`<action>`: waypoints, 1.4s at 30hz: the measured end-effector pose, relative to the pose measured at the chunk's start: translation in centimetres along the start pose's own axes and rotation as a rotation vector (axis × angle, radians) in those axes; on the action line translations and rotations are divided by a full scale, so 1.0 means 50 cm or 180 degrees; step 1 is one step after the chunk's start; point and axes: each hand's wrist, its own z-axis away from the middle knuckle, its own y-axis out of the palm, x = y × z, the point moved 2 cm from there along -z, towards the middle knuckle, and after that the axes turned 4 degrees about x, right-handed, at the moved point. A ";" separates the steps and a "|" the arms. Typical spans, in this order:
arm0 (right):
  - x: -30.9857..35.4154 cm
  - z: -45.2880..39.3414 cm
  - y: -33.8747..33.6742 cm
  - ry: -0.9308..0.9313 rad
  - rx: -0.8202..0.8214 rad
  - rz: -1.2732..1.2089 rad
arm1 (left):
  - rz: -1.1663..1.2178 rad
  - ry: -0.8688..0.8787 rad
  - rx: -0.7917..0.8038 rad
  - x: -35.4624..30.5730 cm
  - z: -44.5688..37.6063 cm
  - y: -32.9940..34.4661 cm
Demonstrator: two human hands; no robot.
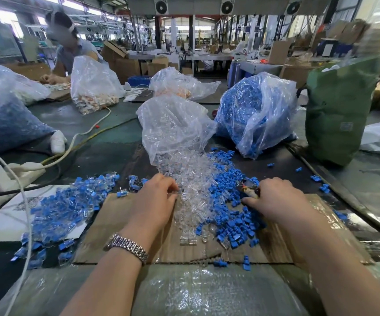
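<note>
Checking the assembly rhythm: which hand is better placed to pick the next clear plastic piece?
Left. The left hand has its fingertips at the clear pieces; the right hand sits over the blue pieces and grips a small object.

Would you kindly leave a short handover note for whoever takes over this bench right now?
Left hand: fingers curled into the clear pieces; I cannot tell if one is pinched.
Right hand: grips a small dark object at the edge of the loose blue pieces.
Things: both loose piles lie side by side on the cardboard, below the clear bag and the blue bag.
Done: a heap of what look like joined blue-and-clear pieces on the left.
Left: both loose piles are still large, and the bags behind hold more.
</note>
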 end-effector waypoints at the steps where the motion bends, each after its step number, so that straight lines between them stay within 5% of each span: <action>1: 0.001 0.003 -0.004 0.0016 0.0070 -0.0008 | -0.0016 0.0005 -0.0019 0.000 0.000 0.001; 7: 0.030 0.029 -0.048 -0.0765 -0.0498 -0.0325 | 0.0670 -0.0200 -0.0185 0.004 0.008 -0.013; 18: 0.072 0.026 -0.023 -0.1011 -0.0039 0.0096 | 0.3839 -0.0909 0.0439 0.010 0.005 -0.013; 22: 0.076 0.022 -0.051 -0.1412 -0.0491 -0.1099 | 0.4752 -0.0909 0.0820 0.003 0.004 -0.015; 30: 0.124 0.039 -0.029 -0.2105 0.0016 -0.4094 | 0.4938 -0.0919 0.1111 -0.015 0.013 -0.024; 42: 0.144 0.051 -0.008 -0.2573 -0.0177 -0.3515 | 0.4826 -0.0562 0.1495 -0.030 0.021 -0.033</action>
